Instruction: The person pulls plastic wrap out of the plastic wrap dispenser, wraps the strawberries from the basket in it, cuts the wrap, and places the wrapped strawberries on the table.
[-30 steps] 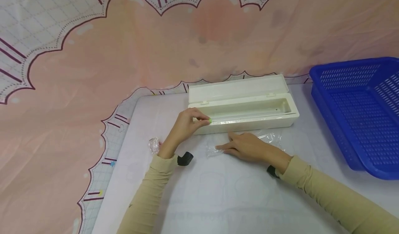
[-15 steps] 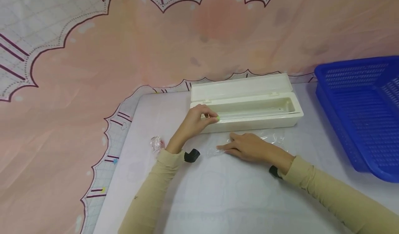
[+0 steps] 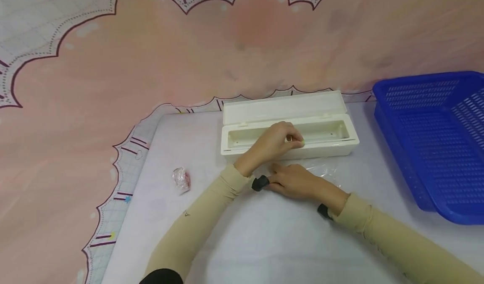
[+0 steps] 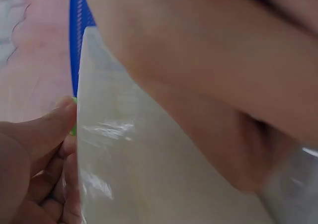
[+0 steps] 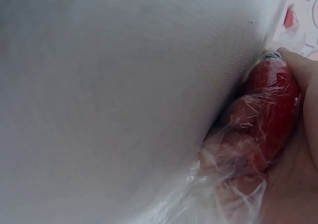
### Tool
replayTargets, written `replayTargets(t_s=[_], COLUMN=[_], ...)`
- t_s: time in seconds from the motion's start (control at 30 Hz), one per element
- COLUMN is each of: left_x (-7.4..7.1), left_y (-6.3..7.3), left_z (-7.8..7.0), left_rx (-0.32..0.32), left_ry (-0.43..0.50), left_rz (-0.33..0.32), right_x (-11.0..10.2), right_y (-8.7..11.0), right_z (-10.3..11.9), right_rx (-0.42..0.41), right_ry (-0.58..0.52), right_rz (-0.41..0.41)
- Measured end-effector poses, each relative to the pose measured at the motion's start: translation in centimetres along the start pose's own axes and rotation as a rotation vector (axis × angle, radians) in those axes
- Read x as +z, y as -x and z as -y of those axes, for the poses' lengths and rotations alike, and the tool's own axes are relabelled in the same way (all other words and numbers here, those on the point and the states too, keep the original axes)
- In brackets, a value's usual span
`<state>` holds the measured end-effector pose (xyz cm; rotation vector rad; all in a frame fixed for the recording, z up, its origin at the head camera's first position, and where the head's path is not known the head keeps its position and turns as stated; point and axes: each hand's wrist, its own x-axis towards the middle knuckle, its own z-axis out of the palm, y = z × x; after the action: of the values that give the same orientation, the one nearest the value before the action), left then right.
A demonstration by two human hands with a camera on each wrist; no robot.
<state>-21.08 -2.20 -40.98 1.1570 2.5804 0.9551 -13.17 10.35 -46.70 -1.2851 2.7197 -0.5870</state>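
Note:
A long white cling film dispenser (image 3: 329, 151) stands at the back of the table, its lid (image 3: 285, 107) raised. Along its front edge, right of the middle, my left hand (image 3: 274, 143) pinches a small green slider (image 4: 74, 117) between thumb and fingers. In front of the box my right hand (image 3: 295, 181) is low over the table, partly overlapped by the left wrist. The right wrist view shows its fingers curled round a smooth red thing (image 5: 278, 100) wrapped in clear film (image 5: 238, 199); its exact kind I cannot tell.
At the left, a small pinkish film-wrapped bundle (image 3: 182, 180) lies on the white table. A blue plastic basket (image 3: 419, 187) stands at the right. Loose clear film (image 3: 323, 170) spreads between the box and the right hand. Behind hangs a peach patterned cloth (image 3: 211, 57).
My left hand has slid rightward along the front edge of the dispenser with the green slider, from its left end past the middle. The right hand has stayed nearly in place.

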Motion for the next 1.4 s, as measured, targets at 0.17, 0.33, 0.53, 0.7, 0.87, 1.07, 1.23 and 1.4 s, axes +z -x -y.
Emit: replayTargets(t_s=[0.17,0.33,0.53,0.7,0.87,1.07,1.23,1.4], left_x=[0.0,0.4,1.2,2.4,3.6,4.5,4.0,2.7], left_y=[-1.5,-3.5,-6.4,-7.5,-9.2,-11.3,-10.8,-9.9], left_z=[-0.8,-1.7,-3.3,-4.4,-6.1,-7.4,-7.3,-7.5], left_rx=[0.026,0.066,0.102,0.122,0.105,0.019,-0.023,-0.009], left_ry=[-0.007,-0.005,-0.158,-0.210,-0.215,-0.223,-0.237,-0.270], left_rz=[0.070,0.142,0.231,0.247,0.229,0.259,0.264,0.250], right_x=[0.1,0.1,0.5,0.7,0.5,0.5,0.5,0.5], right_y=[-0.1,0.3,0.6,0.9,0.6,0.6,0.4,0.4], right_z=[0.5,0.3,-0.1,-0.1,0.4,0.5,0.4,0.3], right_rx=[0.024,0.032,-0.042,-0.043,-0.016,0.073,0.029,0.020], right_ry=[0.011,-0.008,-0.008,0.015,-0.087,-0.149,-0.119,-0.125], right_rz=[-0.012,-0.042,-0.098,-0.117,-0.109,-0.027,-0.054,-0.039])
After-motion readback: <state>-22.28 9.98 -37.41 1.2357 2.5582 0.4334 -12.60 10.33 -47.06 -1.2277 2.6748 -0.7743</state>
